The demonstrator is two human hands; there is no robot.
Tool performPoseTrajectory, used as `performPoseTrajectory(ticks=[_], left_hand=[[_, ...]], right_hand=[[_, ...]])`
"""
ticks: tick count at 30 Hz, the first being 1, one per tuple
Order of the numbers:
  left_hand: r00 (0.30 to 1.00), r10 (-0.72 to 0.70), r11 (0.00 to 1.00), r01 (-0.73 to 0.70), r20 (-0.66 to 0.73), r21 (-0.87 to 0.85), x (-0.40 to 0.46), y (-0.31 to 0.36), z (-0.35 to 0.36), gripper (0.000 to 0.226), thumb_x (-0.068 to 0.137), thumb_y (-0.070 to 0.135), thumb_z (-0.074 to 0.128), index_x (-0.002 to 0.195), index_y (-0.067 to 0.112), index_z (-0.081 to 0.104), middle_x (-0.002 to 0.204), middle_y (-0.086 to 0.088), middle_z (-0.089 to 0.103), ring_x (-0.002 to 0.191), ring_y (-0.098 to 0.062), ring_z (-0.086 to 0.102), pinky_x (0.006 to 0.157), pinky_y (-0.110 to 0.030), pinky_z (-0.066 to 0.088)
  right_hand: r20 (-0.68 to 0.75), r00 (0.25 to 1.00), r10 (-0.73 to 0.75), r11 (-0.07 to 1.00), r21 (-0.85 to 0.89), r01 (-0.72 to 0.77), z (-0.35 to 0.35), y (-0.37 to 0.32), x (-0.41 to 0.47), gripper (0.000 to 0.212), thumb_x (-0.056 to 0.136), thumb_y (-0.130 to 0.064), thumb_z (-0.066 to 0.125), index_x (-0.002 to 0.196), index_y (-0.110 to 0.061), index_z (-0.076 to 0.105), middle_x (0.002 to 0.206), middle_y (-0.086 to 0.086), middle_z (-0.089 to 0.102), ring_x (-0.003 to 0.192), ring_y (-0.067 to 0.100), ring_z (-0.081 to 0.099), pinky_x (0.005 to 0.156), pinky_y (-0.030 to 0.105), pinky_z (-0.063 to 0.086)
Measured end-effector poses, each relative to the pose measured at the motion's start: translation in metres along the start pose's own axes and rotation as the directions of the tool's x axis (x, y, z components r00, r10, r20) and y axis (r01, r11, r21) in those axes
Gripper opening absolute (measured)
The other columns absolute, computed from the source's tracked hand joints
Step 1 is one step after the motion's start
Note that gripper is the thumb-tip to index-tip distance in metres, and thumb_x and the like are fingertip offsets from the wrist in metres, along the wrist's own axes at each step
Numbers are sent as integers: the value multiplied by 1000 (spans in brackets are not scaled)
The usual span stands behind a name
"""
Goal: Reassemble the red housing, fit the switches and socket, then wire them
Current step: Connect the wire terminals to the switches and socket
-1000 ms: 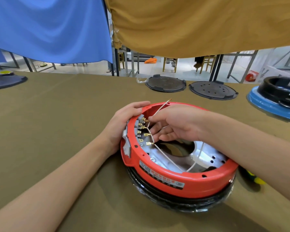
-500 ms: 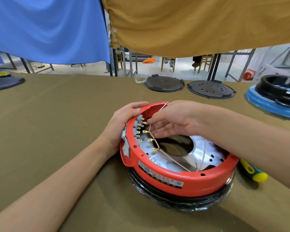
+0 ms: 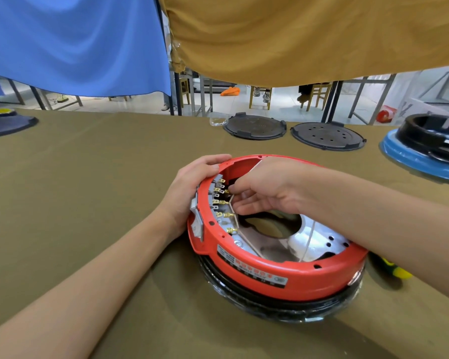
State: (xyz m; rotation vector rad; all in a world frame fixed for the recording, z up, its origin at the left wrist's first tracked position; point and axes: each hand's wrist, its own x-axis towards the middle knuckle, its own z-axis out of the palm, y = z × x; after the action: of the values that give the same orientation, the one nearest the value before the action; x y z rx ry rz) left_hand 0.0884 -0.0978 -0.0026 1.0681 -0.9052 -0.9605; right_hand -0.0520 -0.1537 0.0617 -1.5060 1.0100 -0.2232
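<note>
The round red housing (image 3: 290, 275) lies upside down on the table, open side up, over a black base ring (image 3: 270, 301). Inside its left wall sit grey switch bodies with several brass terminals (image 3: 222, 200). White wires (image 3: 246, 239) run from the terminals across the shiny metal plate (image 3: 319, 242). My left hand (image 3: 189, 185) grips the housing's left rim from outside. My right hand (image 3: 262, 190) reaches inside and pinches a white wire end at the upper terminals; another wire end sticks up behind its fingers.
Two black round covers (image 3: 254, 126) (image 3: 327, 136) lie at the table's far edge, with a small clear bag (image 3: 217, 121) beside them. A blue and black housing (image 3: 425, 149) sits far right. A green-yellow screwdriver handle (image 3: 392, 266) lies under my right forearm. A dark cover (image 3: 5, 123) lies far left.
My right hand has moved down and left, bringing the pinched wire end closer to the upper brass terminals. My left hand keeps its grip on the rim.
</note>
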Motion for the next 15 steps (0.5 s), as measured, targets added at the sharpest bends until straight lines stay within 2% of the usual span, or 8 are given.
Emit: performPoseTrajectory(ticks=[5,10,15], left_hand=[[1000,7,1000,-7,-3,26,0,1,0,36,80,20,55,111,15,72,103,-14,73,89,-23,69,80,-34,56],[1000,16,999,-16,-2,40,-2,2,2,30,91,12,51,115,12,69,101,-14,73,87,-22,69,78,-32,56],[1000,8,999,-9,4,50,-4,4,3,30,96,9,45,115,12,68,100,-13,71,83,-22,68,75,-33,57]], right_hand=[[26,999,38,999,-1,-38,0,1,1,19,97,-4,58,78,0,59,58,7,60,37,8,58,45,17,53],[34,998,49,999,1,-49,0,0,0,20,97,-5,58,78,0,59,45,3,59,34,6,56,41,14,51],[-1,999,37,995,-90,-37,0,-2,-2,21,97,-9,61,77,-3,60,43,-1,57,28,1,45,31,11,36]])
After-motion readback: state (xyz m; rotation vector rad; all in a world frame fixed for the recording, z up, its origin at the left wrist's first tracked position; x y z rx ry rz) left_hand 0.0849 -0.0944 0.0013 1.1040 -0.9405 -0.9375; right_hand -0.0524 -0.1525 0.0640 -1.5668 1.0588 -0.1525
